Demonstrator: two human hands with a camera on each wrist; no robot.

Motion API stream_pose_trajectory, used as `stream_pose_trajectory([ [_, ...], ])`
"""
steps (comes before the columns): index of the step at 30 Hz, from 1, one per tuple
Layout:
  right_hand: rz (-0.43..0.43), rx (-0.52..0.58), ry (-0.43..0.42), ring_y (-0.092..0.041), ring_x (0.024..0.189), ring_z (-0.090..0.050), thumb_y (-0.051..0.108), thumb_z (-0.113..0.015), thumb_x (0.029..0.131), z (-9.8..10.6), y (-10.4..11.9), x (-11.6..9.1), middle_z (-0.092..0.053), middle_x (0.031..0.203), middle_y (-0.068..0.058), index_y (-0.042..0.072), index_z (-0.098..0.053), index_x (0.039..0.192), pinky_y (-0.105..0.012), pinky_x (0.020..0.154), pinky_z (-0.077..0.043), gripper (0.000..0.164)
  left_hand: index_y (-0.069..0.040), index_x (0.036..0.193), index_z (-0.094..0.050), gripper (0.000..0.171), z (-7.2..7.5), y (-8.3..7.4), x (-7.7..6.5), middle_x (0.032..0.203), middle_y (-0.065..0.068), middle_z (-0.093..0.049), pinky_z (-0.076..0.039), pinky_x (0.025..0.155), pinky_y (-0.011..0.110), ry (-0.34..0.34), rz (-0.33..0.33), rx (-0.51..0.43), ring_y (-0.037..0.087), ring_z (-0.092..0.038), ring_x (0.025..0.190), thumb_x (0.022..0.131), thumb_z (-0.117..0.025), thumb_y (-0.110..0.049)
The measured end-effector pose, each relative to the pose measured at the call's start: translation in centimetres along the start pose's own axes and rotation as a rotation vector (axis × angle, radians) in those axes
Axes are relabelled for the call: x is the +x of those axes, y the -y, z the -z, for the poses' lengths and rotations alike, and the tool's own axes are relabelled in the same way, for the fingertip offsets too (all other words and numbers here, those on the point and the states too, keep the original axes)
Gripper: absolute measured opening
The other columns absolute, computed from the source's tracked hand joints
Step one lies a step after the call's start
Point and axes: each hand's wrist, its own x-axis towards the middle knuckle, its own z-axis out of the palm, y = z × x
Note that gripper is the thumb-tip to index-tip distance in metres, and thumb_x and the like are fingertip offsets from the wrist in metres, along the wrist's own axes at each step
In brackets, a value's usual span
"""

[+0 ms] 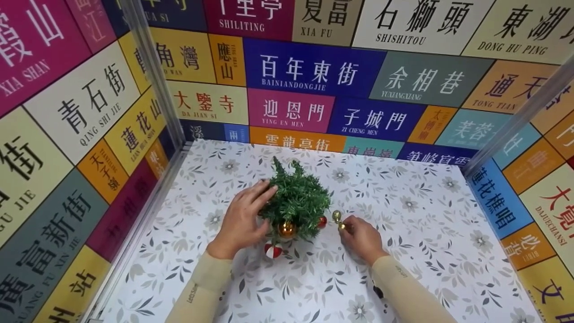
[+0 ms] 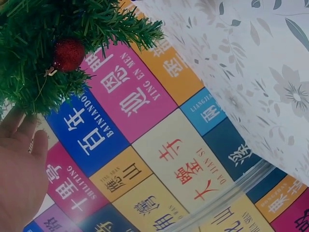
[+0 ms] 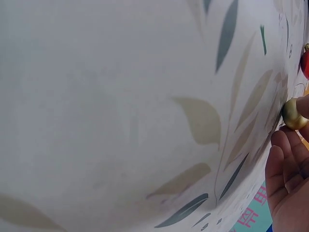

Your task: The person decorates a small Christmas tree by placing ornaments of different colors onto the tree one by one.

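A small artificial Christmas tree (image 1: 300, 197) with green tinsel branches stands on the table. My left hand (image 1: 246, 215) lies against the tree's left side, fingers extended along the branches. In the left wrist view those fingers (image 2: 24, 130) reach to the foliage near a red glitter ball (image 2: 69, 54). On the tree's near side hang a shiny gold-orange ball (image 1: 287, 229), a red-and-white ball (image 1: 272, 250) and a red ball (image 1: 322, 221). Just right of the tree, my right hand (image 1: 363, 237) pinches a gold Christmas ball (image 3: 292, 116) between thumb and fingers. Another gold ball (image 1: 337, 216) shows just beyond its fingertips.
The table (image 1: 426, 269) has a white cover with a grey leaf and flower print. Panels of coloured street-name signs (image 1: 314, 67) rise behind and at both sides. Metal posts (image 1: 157, 67) stand at the corners. A dark round object (image 1: 378, 292) shows by the right forearm.
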Motion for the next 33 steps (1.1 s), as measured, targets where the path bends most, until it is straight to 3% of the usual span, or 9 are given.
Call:
stream_pose_trajectory([
  [13,0.005,0.011,-0.007,-0.011,0.074,-0.060,0.027,-0.072,0.090,-0.25,-0.08,0.00,-0.063,0.085,0.011,0.022,-0.068,0.097,-0.039,0.068,-0.050,0.009,-0.022,0.154,-0.041,0.085,0.23,0.18,0.18,0.156,0.008,-0.038,-0.028,0.114,0.044,0.021,0.007,-0.025,0.027,-0.038,0.141,0.074,-0.065,-0.004],
  [33,-0.028,0.044,0.021,-0.012,0.080,-0.060,0.027,-0.074,0.089,-0.09,0.02,0.07,-0.063,0.088,0.011,0.024,-0.068,0.097,-0.039,0.075,-0.052,0.011,-0.024,0.154,-0.040,0.091,0.27,0.45,0.19,0.157,0.006,-0.037,-0.029,0.113,0.043,0.011,0.011,-0.050,0.023,-0.037,0.141,0.070,-0.063,0.003],
])
